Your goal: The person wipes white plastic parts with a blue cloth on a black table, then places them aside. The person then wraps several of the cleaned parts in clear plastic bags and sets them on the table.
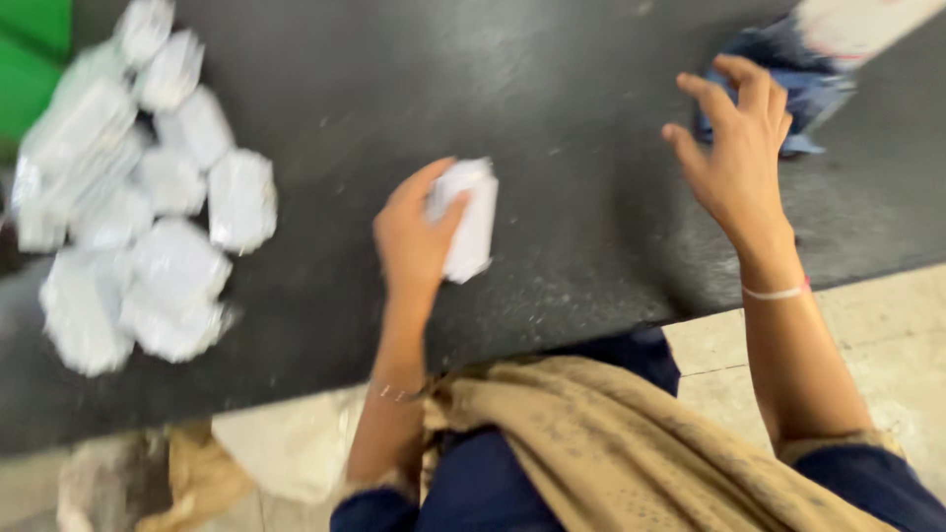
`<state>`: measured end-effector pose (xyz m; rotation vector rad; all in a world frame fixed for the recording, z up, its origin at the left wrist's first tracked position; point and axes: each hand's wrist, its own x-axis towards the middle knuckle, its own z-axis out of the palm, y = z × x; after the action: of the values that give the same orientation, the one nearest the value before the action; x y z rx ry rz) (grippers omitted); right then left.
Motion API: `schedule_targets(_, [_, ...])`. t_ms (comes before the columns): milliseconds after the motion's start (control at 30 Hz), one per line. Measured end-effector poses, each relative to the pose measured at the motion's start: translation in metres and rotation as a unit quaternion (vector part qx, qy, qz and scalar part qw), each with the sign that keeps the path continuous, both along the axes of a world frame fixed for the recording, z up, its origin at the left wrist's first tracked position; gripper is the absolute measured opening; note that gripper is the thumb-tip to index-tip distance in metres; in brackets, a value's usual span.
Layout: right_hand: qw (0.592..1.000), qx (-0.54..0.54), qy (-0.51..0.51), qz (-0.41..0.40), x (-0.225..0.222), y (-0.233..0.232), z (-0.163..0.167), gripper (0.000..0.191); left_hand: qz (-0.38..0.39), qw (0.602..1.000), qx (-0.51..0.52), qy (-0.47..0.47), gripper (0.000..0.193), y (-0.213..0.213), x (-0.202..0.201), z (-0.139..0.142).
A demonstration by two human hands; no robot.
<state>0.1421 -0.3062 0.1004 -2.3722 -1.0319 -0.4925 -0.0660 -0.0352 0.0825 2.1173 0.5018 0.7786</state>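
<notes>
Far left: green panel [34, 59] at the upper left edge. Beside it, a heap of white packets [138, 197] lying loose on the black table [552, 99], packed close and touching one another; blurred, contents cannot be told. Lower left, under the table edge: a pale bag [286, 443] on the floor, contents unclear.

Centre: left hand [414, 241] closed around one white packet [468, 217], held just above the table, well apart from the heap.

Right: right hand [739, 148] open, fingers spread, holding nothing, over the table. Thin band on that wrist. Upper right: blue cloth [808, 89], blurred.

Bottom: tan scarf [611, 453] over dark blue clothing. Pale tiled floor [887, 325] at lower right.
</notes>
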Motion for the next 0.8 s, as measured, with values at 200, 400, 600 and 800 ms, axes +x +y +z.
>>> schedule_targets(200, [0.948,0.076,0.279,0.13,-0.053,0.029,-0.019,0.037,-0.014,0.998,-0.066,0.013,0.055,-0.024,0.009,-0.01])
schedule_targets(400, [0.875,0.15,0.432,0.156,-0.067,0.049,-0.017,0.035,-0.061,0.981,-0.182,-0.041,0.043,-0.028,-0.01,-0.011])
schedule_targets(600, [0.918,0.134,0.307,0.211,-0.081,0.078,-0.008,0.033,-0.028,0.98,-0.198,-0.008,0.023,-0.035,-0.008,-0.006])
schedule_targets(800, [0.946,0.09,0.162,0.267,-0.089,0.089,-0.01,0.037,-0.046,0.983,-0.175,-0.039,0.024,-0.041,-0.005,-0.016])
